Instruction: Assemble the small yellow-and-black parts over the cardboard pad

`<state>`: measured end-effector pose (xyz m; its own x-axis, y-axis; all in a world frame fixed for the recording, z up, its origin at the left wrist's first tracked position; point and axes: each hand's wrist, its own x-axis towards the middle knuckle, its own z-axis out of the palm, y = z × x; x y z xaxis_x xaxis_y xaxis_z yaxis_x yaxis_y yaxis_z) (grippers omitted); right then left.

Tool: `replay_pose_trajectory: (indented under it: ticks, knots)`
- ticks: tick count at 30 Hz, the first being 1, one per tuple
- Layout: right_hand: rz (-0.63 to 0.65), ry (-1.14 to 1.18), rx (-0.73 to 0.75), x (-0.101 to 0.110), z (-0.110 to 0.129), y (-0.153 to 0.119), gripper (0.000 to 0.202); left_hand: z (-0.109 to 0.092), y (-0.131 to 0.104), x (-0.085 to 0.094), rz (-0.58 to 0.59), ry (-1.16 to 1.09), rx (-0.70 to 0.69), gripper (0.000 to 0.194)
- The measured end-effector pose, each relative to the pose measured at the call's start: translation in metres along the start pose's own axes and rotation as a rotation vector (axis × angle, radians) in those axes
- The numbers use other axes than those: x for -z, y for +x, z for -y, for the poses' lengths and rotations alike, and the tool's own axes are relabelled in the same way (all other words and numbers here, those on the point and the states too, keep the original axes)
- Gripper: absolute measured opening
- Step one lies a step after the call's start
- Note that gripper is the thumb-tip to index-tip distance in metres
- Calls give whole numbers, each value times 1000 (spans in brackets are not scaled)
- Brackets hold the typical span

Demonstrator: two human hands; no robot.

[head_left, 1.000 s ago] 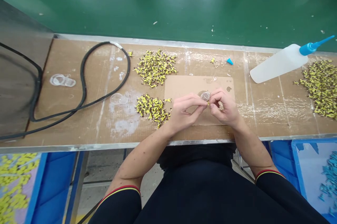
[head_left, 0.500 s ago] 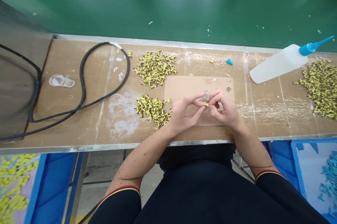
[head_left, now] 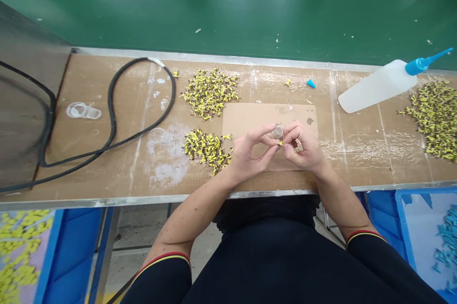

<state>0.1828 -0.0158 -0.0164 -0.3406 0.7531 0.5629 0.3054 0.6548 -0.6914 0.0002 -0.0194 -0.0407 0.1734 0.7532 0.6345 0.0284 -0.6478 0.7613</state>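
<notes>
My left hand [head_left: 250, 154] is closed in a pinch on a small yellow piece [head_left: 280, 143] with a dark end. A small clear round container [head_left: 278, 131] sits at the fingertips just above it, between both hands. My right hand [head_left: 304, 147] is closed too, its thumb and finger meeting at the yellow piece; whether it grips that piece or a tiny part on it is too small to tell. Tiny pale bits [head_left: 296, 145] show in the curl of the right hand. Both hands are over a flat cardboard sheet [head_left: 246, 116].
Yellow-and-brown pieces lie in an upper pile [head_left: 210, 93], a lower pile [head_left: 205, 146] and a right pile [head_left: 437, 120]. A white squeeze bottle [head_left: 378, 87] lies right, a blue cap [head_left: 310, 84] behind. A black cable [head_left: 113, 118] loops left. Blue bins [head_left: 73, 251] stand below the bench edge.
Both hands stay in nearly the same place. The fingers have shifted only very slightly around the small yellow piece.
</notes>
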Motion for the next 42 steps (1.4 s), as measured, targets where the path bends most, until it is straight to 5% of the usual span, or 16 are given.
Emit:
replay_pose_trajectory:
  ticks: [42]
  knots:
    - [-25,13,-43,-3,2,-2,18,-3,1,0,-13,22,-4,55]
